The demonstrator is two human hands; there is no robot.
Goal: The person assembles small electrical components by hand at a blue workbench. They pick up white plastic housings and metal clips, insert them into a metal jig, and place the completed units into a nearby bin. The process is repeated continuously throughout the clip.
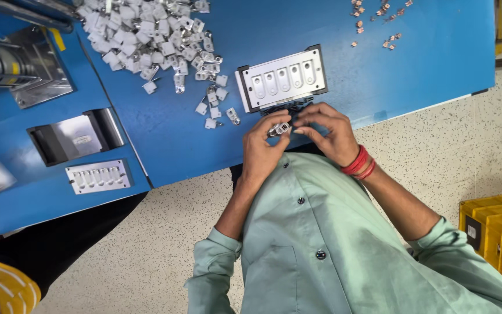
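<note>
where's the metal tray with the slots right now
In the head view the slotted metal tray lies on the blue table, just beyond both hands, with the heap of small metal parts to its left.

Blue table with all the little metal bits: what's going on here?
A person in a green shirt holds one small metal part between both hands, left hand and right hand, at the edge of the table. Just beyond the hands lies a metal plate with five slots. A pile of similar parts sits further left.
</note>
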